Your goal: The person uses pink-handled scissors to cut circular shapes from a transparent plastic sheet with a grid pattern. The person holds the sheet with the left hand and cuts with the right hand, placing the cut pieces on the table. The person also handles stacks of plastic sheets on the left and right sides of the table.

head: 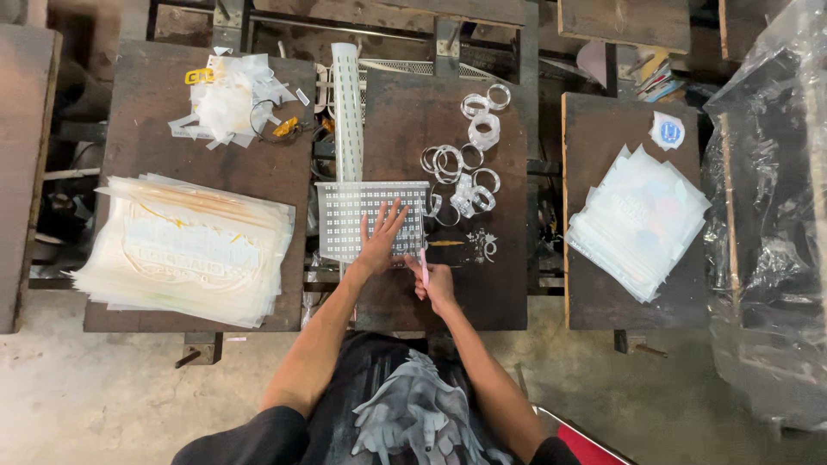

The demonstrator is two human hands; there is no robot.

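One perforated sheet (372, 220) is being worked, lying flat at frame centre on the middle dark table (508, 284). It is pinned by the left hand (382, 234), fingers spread and palm down on its lower right part; nothing is pinched, only pressed. A thin pink tool (424, 267), a knife or pen by the look of it, is gripped by the right hand (438, 287), closed around it just off the sheet's lower right corner.

Handling, as judged: the sheet is thin, light plastic film, floppy and likely slick on the table top, so it is best held down flat with a spread palm rather than lifted by a corner. If lifted, two opposite edges would be the place to take it; a single corner would probably let it fold or crease. The punched grid makes it weak to tearing.

Just right of the sheet and up toward top centre, a scatter of clear plastic rings (457, 172) is seen, loose and close enough to be swept by a wrist. A long perforated strip (348, 112) runs up from the sheet's top edge. At upper left, scrap offcuts (228, 99) are heaped. A thick stack of printed sheets (185, 250) fills the left table, a smaller stack (637, 220) the right one. Crumpled clear wrap (767, 215) is piled at far right, well apart.
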